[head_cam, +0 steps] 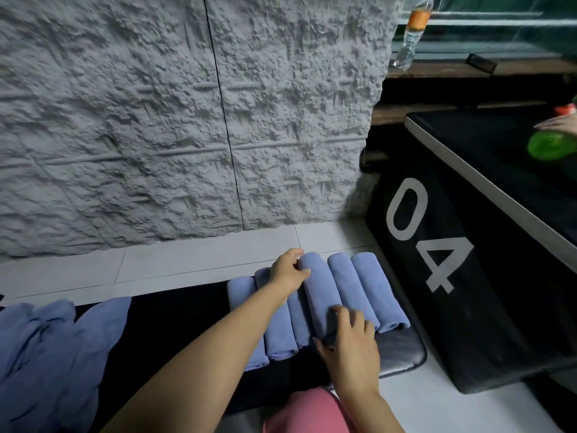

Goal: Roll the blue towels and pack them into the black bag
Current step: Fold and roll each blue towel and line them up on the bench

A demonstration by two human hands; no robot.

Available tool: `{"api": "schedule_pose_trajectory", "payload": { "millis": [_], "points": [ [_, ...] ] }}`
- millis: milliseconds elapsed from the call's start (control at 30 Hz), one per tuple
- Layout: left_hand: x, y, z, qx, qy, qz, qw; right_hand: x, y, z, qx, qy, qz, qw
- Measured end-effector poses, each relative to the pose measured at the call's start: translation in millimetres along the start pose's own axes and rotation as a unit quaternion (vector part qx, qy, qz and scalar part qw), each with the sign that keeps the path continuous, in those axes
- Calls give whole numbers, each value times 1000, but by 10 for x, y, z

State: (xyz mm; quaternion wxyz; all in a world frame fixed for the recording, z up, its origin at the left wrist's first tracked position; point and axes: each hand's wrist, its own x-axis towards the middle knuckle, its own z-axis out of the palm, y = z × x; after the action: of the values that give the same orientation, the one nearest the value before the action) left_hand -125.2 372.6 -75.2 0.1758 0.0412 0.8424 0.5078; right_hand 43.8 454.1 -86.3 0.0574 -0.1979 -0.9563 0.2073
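On the black mat [175, 332], one rolled blue towel [320, 292] is gripped endwise by left hand [287, 271] and right hand [351, 343], fingers curled.

Bare forearms, bare L hand [288, 270] & R hand [349, 342]. At approx 6 o'clock, just by R wrist, shows pink garment [309, 410]: plain, smooth fabric, rounded shape; type unclear.

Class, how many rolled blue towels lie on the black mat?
6, side by side: leftmost roll, second roll, narrow third roll partly hidden, fourth roll held by left hand and right hand, fifth roll, sixth roll nearest the black bag.
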Motion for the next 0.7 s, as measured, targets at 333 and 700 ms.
{"api": "schedule_pose_trajectory", "payload": {
  "millis": [333,700],
  "points": [
    [-163,-41,-170,15,-1,-2,1000,474,-202,138,-91,-106,-95,986],
    [-956,-607,-1725,95,54,41,993,396,-724,-3,-131,-75,-138,979]
  ]
}}
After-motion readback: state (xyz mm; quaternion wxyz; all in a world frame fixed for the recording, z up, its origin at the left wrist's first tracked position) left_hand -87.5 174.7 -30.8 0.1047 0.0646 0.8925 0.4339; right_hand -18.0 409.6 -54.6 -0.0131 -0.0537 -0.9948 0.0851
